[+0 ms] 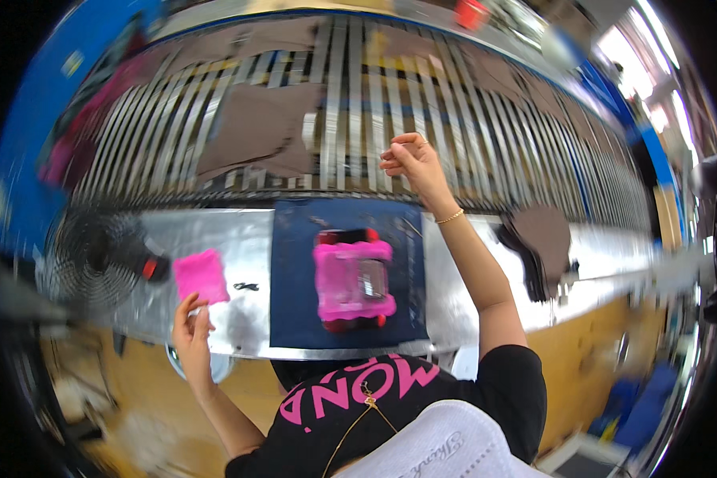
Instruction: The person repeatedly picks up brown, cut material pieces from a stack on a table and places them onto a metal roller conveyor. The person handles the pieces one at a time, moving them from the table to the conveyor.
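Observation:
My left hand [191, 328], fingers loosely bent and apart, is at the near edge of a bright pink square cloth [201, 276]. Whether a fingertip touches the cloth I cannot tell. Stretched out over the slatted metal rack, my right hand [416, 166] has half-curled fingers, and nothing shows in them. In front of me lies a dark blue mat [299, 327]. On it sits a pink, roughly rectangular piece [338, 279] with a grey see-through block [372, 279] on its right part. Black and red ends show beyond its far and near edges.
Brown fabric pieces [259, 127] lie on the slatted rack [350, 119]. A stack of brown cut pieces [540, 243] is right of the mat on the metal table [454, 263]. At left stands a round wire-guarded fan [95, 259]; a small black item [247, 287] lies beside the pink cloth.

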Demonstrator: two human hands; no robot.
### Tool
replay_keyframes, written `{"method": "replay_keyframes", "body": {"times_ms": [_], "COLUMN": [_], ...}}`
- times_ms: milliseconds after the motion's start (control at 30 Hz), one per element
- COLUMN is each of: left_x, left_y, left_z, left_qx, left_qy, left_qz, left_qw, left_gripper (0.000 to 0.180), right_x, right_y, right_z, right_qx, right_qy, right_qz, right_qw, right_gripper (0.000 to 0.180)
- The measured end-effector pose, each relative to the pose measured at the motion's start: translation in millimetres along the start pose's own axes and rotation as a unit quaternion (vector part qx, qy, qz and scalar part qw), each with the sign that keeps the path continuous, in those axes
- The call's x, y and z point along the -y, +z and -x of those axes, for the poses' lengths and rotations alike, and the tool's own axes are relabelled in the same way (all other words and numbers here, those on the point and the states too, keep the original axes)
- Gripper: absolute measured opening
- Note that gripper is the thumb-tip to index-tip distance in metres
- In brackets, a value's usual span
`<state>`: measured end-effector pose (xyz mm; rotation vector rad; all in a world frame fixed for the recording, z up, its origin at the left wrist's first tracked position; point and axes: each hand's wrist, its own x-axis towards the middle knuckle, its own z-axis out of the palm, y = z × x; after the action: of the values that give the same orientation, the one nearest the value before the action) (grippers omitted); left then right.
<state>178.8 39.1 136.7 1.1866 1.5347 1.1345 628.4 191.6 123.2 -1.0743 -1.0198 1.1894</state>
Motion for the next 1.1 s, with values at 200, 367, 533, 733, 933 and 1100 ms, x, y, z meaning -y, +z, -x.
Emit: {"method": "replay_keyframes", "body": {"times_ms": [200, 367, 533, 733, 933, 1100], "left_x": [-9, -28, -35, -39, -46, -40], "left_y": [40, 81, 104, 107, 104, 90], "left_z": [-21, -28, -20, -8, -5, -4], "left_qx": [0.111, 0.193, 0.239, 0.219, 0.214, 0.212], "left_qy": [0.034, 0.076, 0.090, 0.082, 0.094, 0.118], "left_qz": [0.004, 0.008, -0.020, -0.031, -0.025, -0.039], "left_qw": [0.993, 0.978, 0.967, 0.972, 0.972, 0.969], "left_gripper": [0.031, 0.032, 0.030, 0.030, 0.029, 0.031], "right_x": [20, 31, 23, 25, 23, 31], "right_y": [-230, -275, -287, -277, -295, -283], "right_z": [210, 309, 318, 307, 315, 304], "right_qx": [-0.426, -0.573, -0.556, -0.532, -0.523, -0.528], "right_qy": [-0.053, 0.260, 0.311, 0.337, 0.314, 0.269], "right_qz": [0.706, 0.645, 0.628, 0.669, 0.654, 0.695], "right_qw": [0.564, 0.435, 0.447, 0.395, 0.448, 0.408], "right_gripper": [0.025, 0.047, 0.051, 0.046, 0.044, 0.044]}}
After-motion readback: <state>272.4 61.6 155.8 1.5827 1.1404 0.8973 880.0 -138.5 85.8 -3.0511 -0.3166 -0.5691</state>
